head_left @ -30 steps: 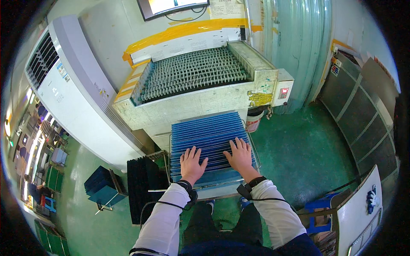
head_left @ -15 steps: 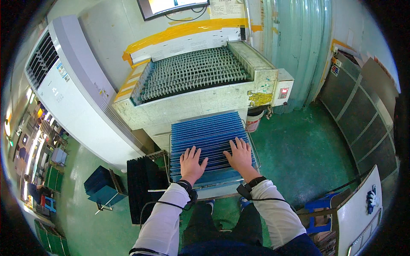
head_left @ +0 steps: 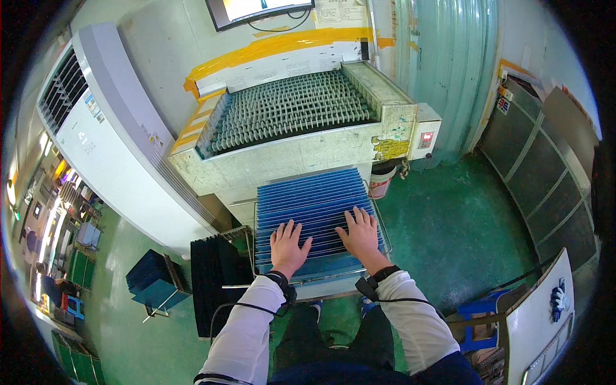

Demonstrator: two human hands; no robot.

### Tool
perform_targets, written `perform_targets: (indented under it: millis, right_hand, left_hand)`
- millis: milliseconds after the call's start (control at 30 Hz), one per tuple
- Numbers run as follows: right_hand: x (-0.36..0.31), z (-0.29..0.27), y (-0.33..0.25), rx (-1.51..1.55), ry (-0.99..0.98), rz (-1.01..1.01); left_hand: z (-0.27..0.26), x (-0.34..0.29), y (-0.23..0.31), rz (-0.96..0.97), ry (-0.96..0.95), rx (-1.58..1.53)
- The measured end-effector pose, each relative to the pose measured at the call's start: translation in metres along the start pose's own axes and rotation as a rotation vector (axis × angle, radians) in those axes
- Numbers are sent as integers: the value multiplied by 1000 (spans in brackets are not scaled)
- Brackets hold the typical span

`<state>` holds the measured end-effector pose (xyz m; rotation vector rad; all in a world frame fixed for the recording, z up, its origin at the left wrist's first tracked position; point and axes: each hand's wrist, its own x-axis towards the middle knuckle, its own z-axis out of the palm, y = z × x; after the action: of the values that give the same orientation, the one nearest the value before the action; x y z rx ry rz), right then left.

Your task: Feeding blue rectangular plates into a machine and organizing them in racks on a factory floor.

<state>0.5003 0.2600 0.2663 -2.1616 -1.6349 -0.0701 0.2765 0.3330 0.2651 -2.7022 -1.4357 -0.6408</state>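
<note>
Head view. Both hands lie palm-down over the near half of a row of blue panels, which stand on edge, close-spaced, in a wire rack. The rack sits straight ahead of the person, just on the near side of a roller machine.

State of grip: left hand has its fingers spread over the panel edges on the left; right hand mirrors it on the right, fingers fanned toward the far side. Neither is closed around a panel. Both appear to rest on the top edges (how hard they press cannot be told).

Step in hand, as judged: steadying or evening the row by touch, with no panel lifted clear. Any move from this pose would call for the fingertips to close on one panel's edge, or for both palms to press evenly, so that neighbouring panels do not scrape or tip.

Nearby: a stack of dark panels stands just left of the rack; a bucket is at its far right.
</note>
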Motion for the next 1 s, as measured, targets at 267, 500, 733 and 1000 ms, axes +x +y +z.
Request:
perform_targets:
  millis: [267, 500, 733, 1000]
  right_hand:
    - [-1, 0, 2, -12, -12, 10]
    - [3, 2, -13, -10, -46, 10]
    - [2, 7, 14, 140, 182, -47]
    - [-14, -10, 16, 110, -7, 28]
  left_hand:
    - [1, -1, 2, -8, -20, 9]
    - [-3, -3, -12, -22, -27, 17]
    - [8, 8, 2, 143, 121, -149]
    - [18, -1, 11, 10, -82, 73]
